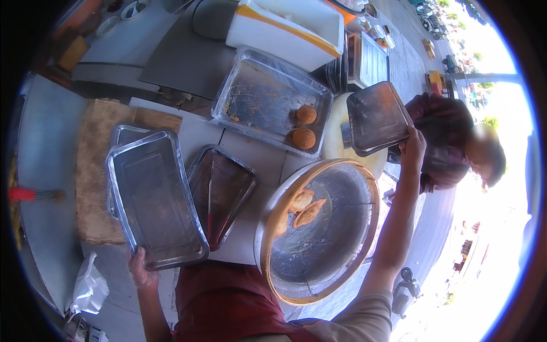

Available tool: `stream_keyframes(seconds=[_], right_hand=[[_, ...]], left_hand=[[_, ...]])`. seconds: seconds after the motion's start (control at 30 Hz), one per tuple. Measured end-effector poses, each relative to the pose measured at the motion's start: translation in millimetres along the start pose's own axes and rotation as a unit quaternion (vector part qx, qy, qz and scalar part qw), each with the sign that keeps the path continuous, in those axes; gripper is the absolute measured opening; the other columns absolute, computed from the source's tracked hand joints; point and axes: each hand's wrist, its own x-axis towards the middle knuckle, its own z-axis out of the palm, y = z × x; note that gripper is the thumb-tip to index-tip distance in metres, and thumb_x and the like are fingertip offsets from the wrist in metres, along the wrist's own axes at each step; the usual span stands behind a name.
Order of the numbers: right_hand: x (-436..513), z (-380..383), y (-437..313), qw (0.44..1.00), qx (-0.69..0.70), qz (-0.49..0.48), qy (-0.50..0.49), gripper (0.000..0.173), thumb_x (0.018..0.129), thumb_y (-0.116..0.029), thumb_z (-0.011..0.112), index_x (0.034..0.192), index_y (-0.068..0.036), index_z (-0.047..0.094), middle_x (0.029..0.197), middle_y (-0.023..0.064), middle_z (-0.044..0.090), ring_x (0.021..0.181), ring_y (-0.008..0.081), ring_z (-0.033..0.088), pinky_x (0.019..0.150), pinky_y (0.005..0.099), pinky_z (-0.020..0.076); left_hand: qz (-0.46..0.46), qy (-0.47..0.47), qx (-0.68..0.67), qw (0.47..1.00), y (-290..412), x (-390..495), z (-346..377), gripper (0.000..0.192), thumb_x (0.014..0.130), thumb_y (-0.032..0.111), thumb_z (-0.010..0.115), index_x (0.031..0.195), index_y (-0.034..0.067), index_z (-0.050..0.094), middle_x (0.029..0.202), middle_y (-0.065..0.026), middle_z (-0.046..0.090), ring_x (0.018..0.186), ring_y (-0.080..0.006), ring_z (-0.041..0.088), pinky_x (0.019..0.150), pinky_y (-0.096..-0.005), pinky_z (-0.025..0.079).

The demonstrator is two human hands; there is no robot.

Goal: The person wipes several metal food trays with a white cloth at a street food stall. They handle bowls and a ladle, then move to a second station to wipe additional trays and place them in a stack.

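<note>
My left hand (pixel 143 269) grips the near corner of a rectangular metal tray (pixel 158 201), tilted, with its thumb on the rim. Behind it another tray (pixel 128 133) partly shows over a flattened cardboard sheet (pixel 96 171). A third metal tray (pixel 233 171) holds tongs (pixel 210 192) with red handles. My right hand (pixel 413 143) is raised at the far right, its fingers closed on the edge of a dark tray (pixel 378 117). Between my arms stands a round, wood-rimmed basin (pixel 337 265) with several golden fried pastries (pixel 308 213) on its left side.
A large plastic-lined tray (pixel 265 94) with two round brown balls (pixel 304 137) lies ahead. Behind it stands a white foam box (pixel 282 32). A person (pixel 444 141) in dark clothing is close by on the right. A red-handled brush (pixel 36 195) is at far left.
</note>
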Motion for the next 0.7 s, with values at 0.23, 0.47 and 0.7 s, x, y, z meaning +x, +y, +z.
stream_keyframes(seconds=[0.23,0.47,0.7], right_hand=[[-40,-29,-10,0.989,-0.13,-0.06,0.021,0.047,0.082,0.011,0.062,0.127,-0.001,0.06,0.117,0.0132,0.061,0.101,0.0242,0.063,0.086,0.036,0.0553],[-148,-26,-71,0.97,-0.088,-0.222,0.041,0.027,0.098,-0.016,0.065,0.123,-0.004,0.064,0.108,0.0068,0.062,0.095,0.0146,0.059,0.07,0.0271,0.0492],[-270,17,-96,0.989,0.083,-0.046,-0.115,0.018,0.101,-0.024,0.06,0.1,-0.006,0.061,0.066,-0.0041,0.056,0.043,0.0004,0.034,0.037,0.0181,0.0213]], left_hand=[[0.006,0.064,0.07,0.996,30,16,-63,0.031,0.092,0.009,0.068,0.122,0.008,0.062,0.108,-0.0036,0.064,0.094,-0.012,0.06,0.082,-0.0309,0.049],[0.187,0.166,0.119,0.961,44,30,-114,0.037,0.093,0.007,0.068,0.129,0.0,0.059,0.11,-0.0024,0.064,0.099,-0.012,0.057,0.09,-0.0274,0.045],[0.285,0.129,0.182,0.932,56,68,-127,0.037,0.098,0.01,0.065,0.132,-0.002,0.06,0.118,-0.0053,0.063,0.105,-0.0127,0.056,0.095,-0.0287,0.044]])
